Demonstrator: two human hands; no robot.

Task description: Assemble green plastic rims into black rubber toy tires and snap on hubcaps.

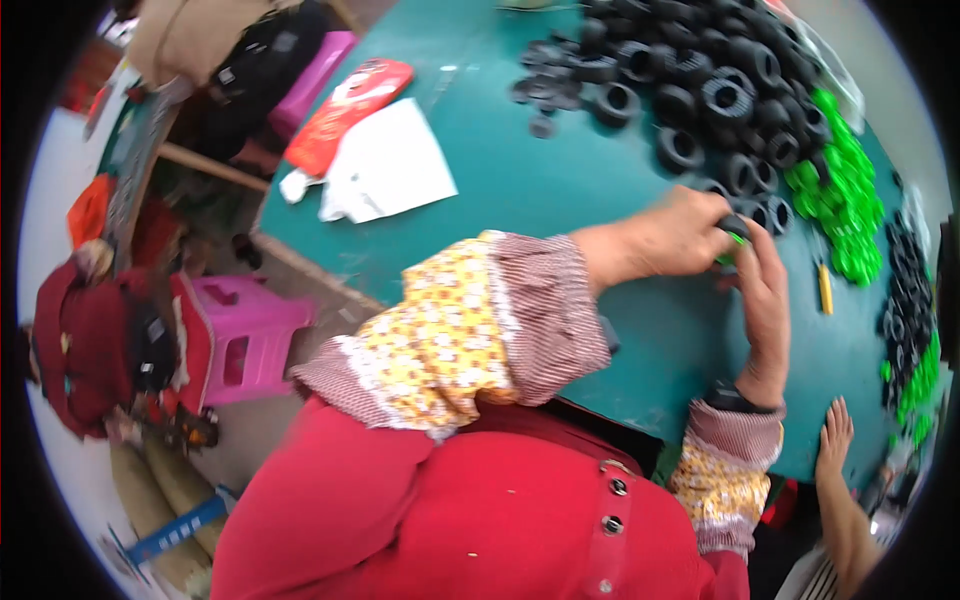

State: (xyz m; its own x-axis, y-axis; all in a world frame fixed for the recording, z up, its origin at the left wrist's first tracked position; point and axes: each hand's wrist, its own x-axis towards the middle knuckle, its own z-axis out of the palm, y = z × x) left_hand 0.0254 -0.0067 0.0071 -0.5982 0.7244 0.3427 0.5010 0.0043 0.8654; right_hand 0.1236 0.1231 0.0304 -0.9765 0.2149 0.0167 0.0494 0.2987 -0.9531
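Both of my hands meet over the green table, closed on one small black toy tyre with a bit of green showing at it. My left hand grips it from the left, knuckles up. From the right, the fingers of my right hand bend around it, and they partly hide the piece. Just beyond my hands lies a large heap of black tyres, a few of them loose at its near edge. To the right of it is a pile of bright green plastic parts. A yellow-handled tool lies beside my right hand.
Small black discs are scattered left of the heap. A red packet and white paper lie at the table's left. Another person's hand rests at the right edge. Pink stools and a seated person are at the left.
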